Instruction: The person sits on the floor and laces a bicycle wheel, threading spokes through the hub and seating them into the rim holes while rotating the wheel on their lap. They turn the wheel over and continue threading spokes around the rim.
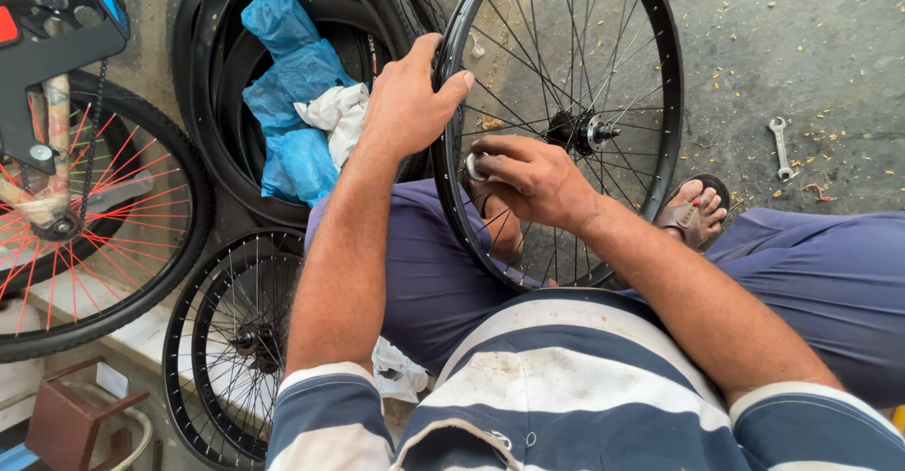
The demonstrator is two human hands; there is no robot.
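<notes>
Black spoked bicycle wheel (564,122) stands upright between the knees, hub axle pointing right. Right hand (528,181), nearer, pinches a small silver tool (474,166) at the left rim spokes. Left hand (407,99) clamps the rim just above.

- Black bicycle rim (451,84): painted metal, smooth, slight gloss
- Spokes (528,47): thin dark wire, satin
- Hub (577,132): black body, bright bare-metal axle end
- Small tool (474,166) in right hand (533,181): shiny silver metal
- Wrench (781,148): dull grey steel, lying on rough, gritty concrete floor (811,47)
- Tyres (212,75): matt black rubber
- Blue bags (292,75): thin crinkled plastic, faint sheen
- White rag (335,117): soft crumpled cloth
- Trousers (820,282): smooth matt purple-blue fabric
- Striped shirt (566,386): knitted cotton, matt, a brownish smudge
- Sandal (681,216): brown leather-like straps
- Red spokes (113,198): glossy coated metal
</notes>
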